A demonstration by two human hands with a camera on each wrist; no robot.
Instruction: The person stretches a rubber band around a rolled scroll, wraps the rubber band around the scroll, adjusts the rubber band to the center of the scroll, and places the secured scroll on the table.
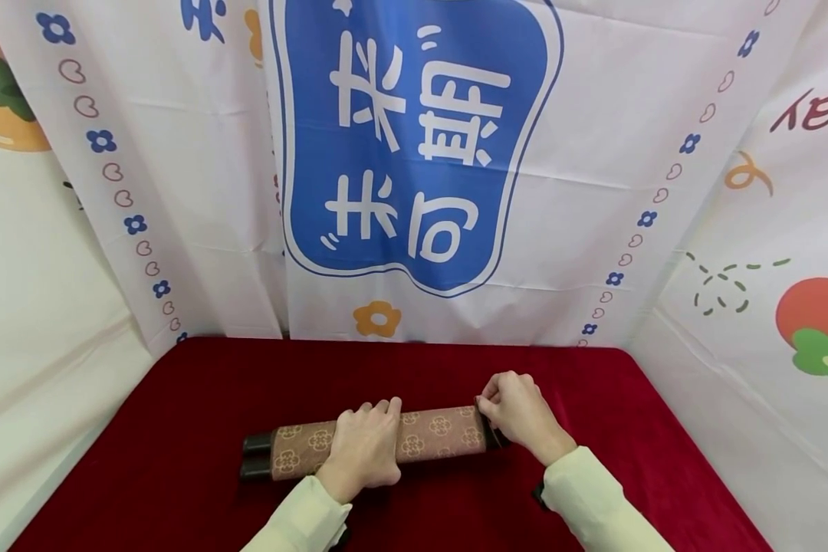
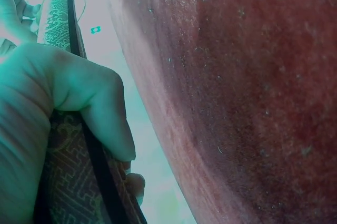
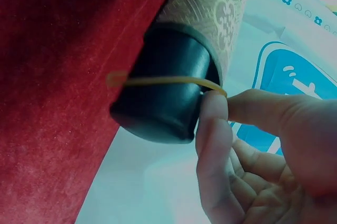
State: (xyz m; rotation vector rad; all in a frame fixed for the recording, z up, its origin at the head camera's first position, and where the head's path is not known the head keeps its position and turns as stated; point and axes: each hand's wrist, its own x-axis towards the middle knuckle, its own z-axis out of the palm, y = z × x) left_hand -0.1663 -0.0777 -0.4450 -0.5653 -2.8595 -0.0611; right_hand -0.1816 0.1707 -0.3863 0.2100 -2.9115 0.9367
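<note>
A rolled scroll (image 1: 441, 435) in brown brocade with pale flower motifs lies sideways over the red cloth. Two black rod ends (image 1: 257, 457) stick out at its left. Around the middle of the roll my left hand (image 1: 367, 445) grips it, thumb and fingertips curled round the sides in the left wrist view. At the other end, my right hand (image 1: 520, 414) pinches a yellowish rubber band (image 3: 163, 80) between thumb and index finger. That band stretches across the black rod end (image 3: 168, 108), just outside the brocade edge.
Red velvety cloth (image 1: 200, 399) covers the table. White printed curtains stand behind and on both sides, the back one carrying a large blue panel (image 1: 400, 153) with white characters. The table's far edge lies a short way beyond the scroll.
</note>
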